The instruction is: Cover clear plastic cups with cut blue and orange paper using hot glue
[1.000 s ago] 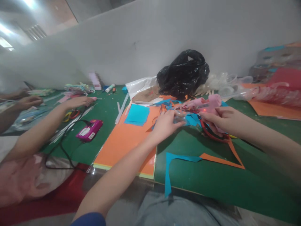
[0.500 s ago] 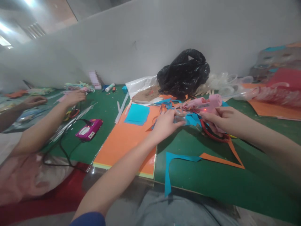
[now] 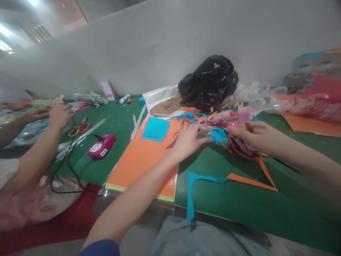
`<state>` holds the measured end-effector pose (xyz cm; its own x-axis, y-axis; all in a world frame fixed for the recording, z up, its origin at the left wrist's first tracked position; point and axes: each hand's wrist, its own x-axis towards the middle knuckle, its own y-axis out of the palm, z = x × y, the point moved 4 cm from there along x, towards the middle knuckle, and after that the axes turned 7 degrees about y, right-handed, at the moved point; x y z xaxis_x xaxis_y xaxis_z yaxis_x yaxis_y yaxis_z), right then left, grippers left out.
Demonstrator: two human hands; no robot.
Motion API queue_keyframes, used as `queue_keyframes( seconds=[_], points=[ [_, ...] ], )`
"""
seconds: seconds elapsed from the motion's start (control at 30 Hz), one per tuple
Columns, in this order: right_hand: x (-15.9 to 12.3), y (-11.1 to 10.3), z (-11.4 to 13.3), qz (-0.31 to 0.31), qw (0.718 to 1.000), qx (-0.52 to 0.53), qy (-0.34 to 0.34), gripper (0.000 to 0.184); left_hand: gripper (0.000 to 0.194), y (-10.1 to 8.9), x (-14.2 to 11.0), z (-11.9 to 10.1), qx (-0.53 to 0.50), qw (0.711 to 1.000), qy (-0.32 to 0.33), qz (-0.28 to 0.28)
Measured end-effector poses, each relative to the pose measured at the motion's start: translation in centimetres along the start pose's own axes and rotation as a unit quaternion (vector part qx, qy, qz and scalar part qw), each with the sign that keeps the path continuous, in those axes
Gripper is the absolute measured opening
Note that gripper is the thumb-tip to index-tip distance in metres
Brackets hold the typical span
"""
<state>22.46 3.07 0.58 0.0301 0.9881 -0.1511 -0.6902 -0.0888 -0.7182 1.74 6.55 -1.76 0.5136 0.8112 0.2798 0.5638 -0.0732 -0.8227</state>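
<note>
My right hand point(image 3: 252, 132) is closed around a pink hot glue gun point(image 3: 244, 115) with a small red light glowing on its side. The gun's nozzle points left, toward the clear plastic piece point(image 3: 204, 130) in my left hand point(image 3: 187, 139). That piece looks like a small cup or ring, blurred and partly covered by my fingers. Under my right hand lie scissors with red-orange handles point(image 3: 243, 153). Blue paper scraps point(image 3: 218, 135) are just beneath the clear piece. Nearer my body, a curved blue paper offcut point(image 3: 190, 193) meets an orange paper strip point(image 3: 249, 180).
Orange sheets point(image 3: 141, 167) carry blue paper squares point(image 3: 156, 128). Behind them stands a black plastic bag point(image 3: 209, 83), with clear plastic cups point(image 3: 255, 94) to its right. A purple power adapter point(image 3: 101, 146) with a black cord sits left, near a co-worker's hand point(image 3: 60, 114).
The co-worker's hand has moved left, away from the pile of pastel strips, uncovering more of the yellow-and-red scissors. My hands stay almost still.
</note>
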Motion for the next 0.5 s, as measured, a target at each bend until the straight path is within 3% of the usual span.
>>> queue_keyframes(
  seconds=[0.3,0.5],
  points=[
    [-0.7,-0.2,0.4,0.005,1.000,0.027,0.007,0.069,0.027,0.1,0.1,0.0,0.004,1.000,-0.008,-0.004],
    [-1.2,-2.3,-0.1,-0.022,0.997,0.065,0.025,0.057,0.029,0.0,0.1,0.1,0.014,1.000,-0.018,0.006]
  ],
)
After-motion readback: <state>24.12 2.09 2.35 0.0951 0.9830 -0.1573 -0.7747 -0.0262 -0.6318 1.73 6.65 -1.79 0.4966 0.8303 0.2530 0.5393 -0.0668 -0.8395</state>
